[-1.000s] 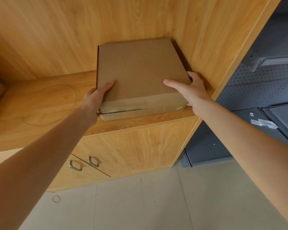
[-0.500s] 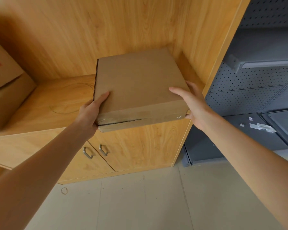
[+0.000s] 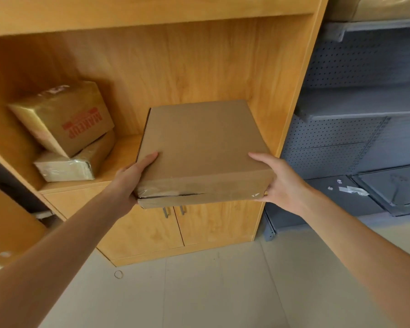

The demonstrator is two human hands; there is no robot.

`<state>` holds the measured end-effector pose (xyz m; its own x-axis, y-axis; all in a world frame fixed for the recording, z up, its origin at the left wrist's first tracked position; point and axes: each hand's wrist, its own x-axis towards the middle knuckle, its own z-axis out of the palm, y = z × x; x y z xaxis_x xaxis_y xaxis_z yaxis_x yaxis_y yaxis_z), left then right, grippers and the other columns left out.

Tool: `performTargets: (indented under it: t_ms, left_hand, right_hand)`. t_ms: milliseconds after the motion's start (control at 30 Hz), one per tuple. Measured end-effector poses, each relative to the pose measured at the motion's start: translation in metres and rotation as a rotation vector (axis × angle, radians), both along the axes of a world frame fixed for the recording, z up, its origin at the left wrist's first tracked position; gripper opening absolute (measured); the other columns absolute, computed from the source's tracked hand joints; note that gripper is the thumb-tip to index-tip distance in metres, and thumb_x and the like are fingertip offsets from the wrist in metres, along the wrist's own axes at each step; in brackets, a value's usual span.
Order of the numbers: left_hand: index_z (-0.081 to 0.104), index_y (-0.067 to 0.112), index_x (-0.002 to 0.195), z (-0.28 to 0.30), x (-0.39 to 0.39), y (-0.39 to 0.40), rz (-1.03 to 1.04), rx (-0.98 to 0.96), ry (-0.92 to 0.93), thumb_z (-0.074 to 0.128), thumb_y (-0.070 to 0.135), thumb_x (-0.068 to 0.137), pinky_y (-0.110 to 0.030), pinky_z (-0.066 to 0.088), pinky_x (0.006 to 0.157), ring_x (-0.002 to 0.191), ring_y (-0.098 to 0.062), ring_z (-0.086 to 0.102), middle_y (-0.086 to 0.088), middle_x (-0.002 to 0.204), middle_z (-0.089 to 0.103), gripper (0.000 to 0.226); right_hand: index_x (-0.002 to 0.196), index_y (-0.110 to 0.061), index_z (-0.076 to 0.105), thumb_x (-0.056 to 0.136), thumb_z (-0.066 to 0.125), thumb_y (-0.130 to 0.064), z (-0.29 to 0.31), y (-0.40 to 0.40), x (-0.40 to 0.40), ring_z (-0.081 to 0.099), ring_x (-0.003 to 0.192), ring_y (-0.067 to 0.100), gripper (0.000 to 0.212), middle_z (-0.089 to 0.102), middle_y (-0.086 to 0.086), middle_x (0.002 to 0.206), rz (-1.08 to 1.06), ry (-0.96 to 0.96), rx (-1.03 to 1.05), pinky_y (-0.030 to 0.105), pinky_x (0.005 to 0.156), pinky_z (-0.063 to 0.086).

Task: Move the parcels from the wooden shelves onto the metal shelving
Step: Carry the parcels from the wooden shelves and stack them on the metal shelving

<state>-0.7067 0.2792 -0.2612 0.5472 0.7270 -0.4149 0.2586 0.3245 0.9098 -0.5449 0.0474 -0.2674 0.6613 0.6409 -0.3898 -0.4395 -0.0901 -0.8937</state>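
A flat brown cardboard parcel (image 3: 201, 147) is up in the air in front of the wooden shelf (image 3: 118, 159). My left hand (image 3: 130, 181) grips its near left corner, thumb on top. My right hand (image 3: 279, 183) holds the near right corner, thumb on the lid and fingers hidden underneath. On the shelf's left side a taped box printed with red letters (image 3: 64, 117) leans tilted on a plastic-wrapped parcel (image 3: 69, 164). The grey metal shelving (image 3: 365, 107) stands to the right of the wooden unit.
Below the shelf are two wooden cabinet doors (image 3: 199, 226) with metal handles. More wrapped parcels (image 3: 376, 5) sit on the top metal shelf. A grey lower metal shelf (image 3: 376, 190) carries bits of white tape. A rubber band (image 3: 118, 274) lies on the tiled floor.
The parcel came off the wooden shelf and toward me, held in both hands. The view pulled back, showing the two parcels at the left.
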Motion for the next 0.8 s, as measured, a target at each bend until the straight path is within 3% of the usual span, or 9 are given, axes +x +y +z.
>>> performTargets:
  t_ms: [100, 200, 367, 467, 533, 633, 700, 800]
  left_hand:
    - [0.058, 0.017, 0.122, 0.031, -0.049, -0.010, -0.059, 0.007, -0.008, 0.074, 0.045, 0.074, -0.039, 0.053, 0.080, 0.100, -0.025, 0.064, -0.006, 0.111, 0.067, 0.058]
    - [0.057, 0.015, 0.119, 0.054, -0.087, -0.022, -0.067, 0.021, 0.012, 0.073, 0.042, 0.075, -0.042, 0.051, 0.090, 0.102, -0.028, 0.063, -0.008, 0.111, 0.066, 0.054]
    - [0.047, 0.019, 0.134, 0.090, -0.127, -0.044, -0.098, 0.031, 0.012, 0.079, 0.045, 0.066, -0.040, 0.052, 0.084, 0.102, -0.027, 0.062, -0.006, 0.117, 0.063, 0.079]
    - [0.041, 0.023, 0.139, 0.120, -0.137, -0.063, -0.102, 0.130, -0.041, 0.076, 0.044, 0.072, -0.039, 0.050, 0.087, 0.102, -0.023, 0.059, -0.004, 0.123, 0.058, 0.078]
    - [0.033, 0.025, 0.144, 0.137, -0.145, -0.085, -0.130, 0.366, -0.059, 0.070, 0.048, 0.078, -0.033, 0.043, 0.090, 0.105, -0.014, 0.052, 0.000, 0.132, 0.050, 0.079]
    - [0.028, 0.028, 0.146, 0.159, -0.157, -0.126, -0.263, 1.133, -0.031, 0.059, 0.073, 0.072, -0.033, 0.032, 0.103, 0.124, -0.009, 0.037, 0.008, 0.145, 0.035, 0.091]
    - [0.027, 0.026, 0.147, 0.166, -0.157, -0.149, -0.393, 1.606, 0.027, 0.050, 0.082, 0.069, -0.041, 0.026, 0.111, 0.134, -0.018, 0.034, 0.002, 0.147, 0.036, 0.099]
    - [0.017, 0.024, 0.150, 0.181, -0.148, -0.180, -0.448, 1.972, 0.166, 0.058, 0.083, 0.058, -0.051, 0.032, 0.108, 0.134, -0.033, 0.039, -0.012, 0.145, 0.041, 0.117]
  right_hand:
    - [0.117, -0.027, 0.061, 0.080, 0.069, -0.036, 0.026, -0.010, -0.055, 0.062, 0.108, 0.022, 0.038, 0.068, 0.001, 0.116, -0.069, 0.030, 0.027, 0.046, 0.093, 0.050]
    - [0.115, -0.024, 0.063, 0.080, 0.068, -0.035, 0.048, -0.025, -0.102, 0.064, 0.103, 0.021, 0.037, 0.070, 0.002, 0.110, -0.120, 0.080, 0.032, 0.041, 0.087, 0.052]
    - [0.113, -0.020, 0.065, 0.077, 0.070, -0.034, 0.089, -0.051, -0.143, 0.066, 0.097, 0.024, 0.039, 0.072, 0.004, 0.100, -0.176, 0.145, 0.054, 0.038, 0.083, 0.052]
    - [0.112, -0.020, 0.066, 0.077, 0.071, -0.033, 0.121, -0.065, -0.153, 0.066, 0.097, 0.025, 0.038, 0.073, 0.004, 0.098, -0.177, 0.137, 0.068, 0.042, 0.085, 0.053]
    - [0.112, -0.020, 0.066, 0.077, 0.071, -0.033, 0.142, -0.078, -0.158, 0.067, 0.098, 0.026, 0.038, 0.073, 0.006, 0.100, -0.171, 0.119, 0.058, 0.043, 0.085, 0.054]
    - [0.113, -0.020, 0.065, 0.077, 0.071, -0.035, 0.173, -0.099, -0.163, 0.065, 0.101, 0.028, 0.040, 0.071, 0.008, 0.106, -0.161, 0.064, 0.016, 0.045, 0.086, 0.053]
    - [0.111, -0.019, 0.063, 0.077, 0.071, -0.037, 0.195, -0.112, -0.167, 0.064, 0.100, 0.029, 0.038, 0.068, 0.009, 0.105, -0.164, 0.045, -0.015, 0.042, 0.082, 0.054]
    - [0.108, -0.020, 0.060, 0.075, 0.073, -0.040, 0.230, -0.123, -0.174, 0.063, 0.098, 0.029, 0.041, 0.065, 0.010, 0.104, -0.176, 0.024, -0.047, 0.040, 0.077, 0.053]
